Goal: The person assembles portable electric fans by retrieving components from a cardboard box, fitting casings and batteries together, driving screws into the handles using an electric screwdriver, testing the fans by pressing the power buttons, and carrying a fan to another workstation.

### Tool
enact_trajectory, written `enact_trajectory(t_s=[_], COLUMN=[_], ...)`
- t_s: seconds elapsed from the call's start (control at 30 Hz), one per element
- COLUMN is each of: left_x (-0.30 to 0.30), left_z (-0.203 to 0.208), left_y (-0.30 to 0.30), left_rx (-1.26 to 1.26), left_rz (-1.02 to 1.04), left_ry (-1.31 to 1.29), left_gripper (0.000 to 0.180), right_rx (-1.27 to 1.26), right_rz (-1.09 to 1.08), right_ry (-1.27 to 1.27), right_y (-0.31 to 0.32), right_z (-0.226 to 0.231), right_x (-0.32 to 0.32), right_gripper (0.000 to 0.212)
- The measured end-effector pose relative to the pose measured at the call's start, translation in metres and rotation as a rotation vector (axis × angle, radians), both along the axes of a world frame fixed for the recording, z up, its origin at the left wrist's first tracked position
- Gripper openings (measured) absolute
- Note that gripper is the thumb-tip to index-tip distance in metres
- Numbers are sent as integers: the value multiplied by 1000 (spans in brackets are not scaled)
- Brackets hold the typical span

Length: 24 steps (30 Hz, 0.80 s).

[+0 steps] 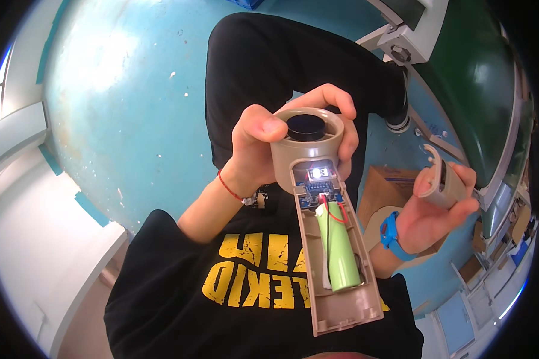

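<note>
My left hand [257,134] is wrapped round the ring-shaped head of a beige handheld fan [308,146], its thumb by the black disc [306,127] in the middle. The fan's long handle points down toward my chest, its inside exposed. A green cylindrical battery [340,248] lies in the handle, with red and black wires at its upper end. Above it sits a blue circuit board [318,194] and a lit white light [317,173]. Apart from the fan, at the right, my right hand [431,215] grips a curved beige cover piece [446,186]; its fingers partly hide the piece.
Under the right forearm stands a cardboard box [389,185]. A dark green panel [476,72] with a white metal frame and bolt rises at the right. White furniture [72,257] stands along the left, on a teal floor [126,102]. My black-trousered leg [263,60] lies beyond the hands.
</note>
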<state>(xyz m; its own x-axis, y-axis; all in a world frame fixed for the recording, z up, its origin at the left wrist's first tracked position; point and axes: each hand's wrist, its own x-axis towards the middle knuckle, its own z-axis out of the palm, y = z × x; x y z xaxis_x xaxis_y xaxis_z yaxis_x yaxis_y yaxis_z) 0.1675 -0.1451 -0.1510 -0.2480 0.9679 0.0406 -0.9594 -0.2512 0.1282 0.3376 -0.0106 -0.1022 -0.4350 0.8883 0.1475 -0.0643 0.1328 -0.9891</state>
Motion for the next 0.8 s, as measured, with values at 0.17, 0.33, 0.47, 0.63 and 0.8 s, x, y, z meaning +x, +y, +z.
enact_trajectory(t_s=[0.17, 0.33, 0.47, 0.63, 0.8], left_x=[-2, 0, 1, 1, 7], left_z=[0, 3, 2, -3, -7], left_y=[-1, -3, -10, -24, -47], left_rx=[21, -44, -50, -45, -126], left_rz=[-7, -8, -14, -48, -41], left_ry=[45, 91, 50, 115, 164], left_gripper=[69, 70, 69, 63, 65], right_rx=[-91, -138, -210, -166, -377], right_rz=[66, 99, 239, 196, 3], right_ry=[-12, -33, 70, 93, 161], right_y=[-7, -13, -14, -25, -53], right_z=[-5, -7, -9, -2, 11], right_x=[-13, -16, -10, -12, -11], right_gripper=[63, 62, 61, 58, 56])
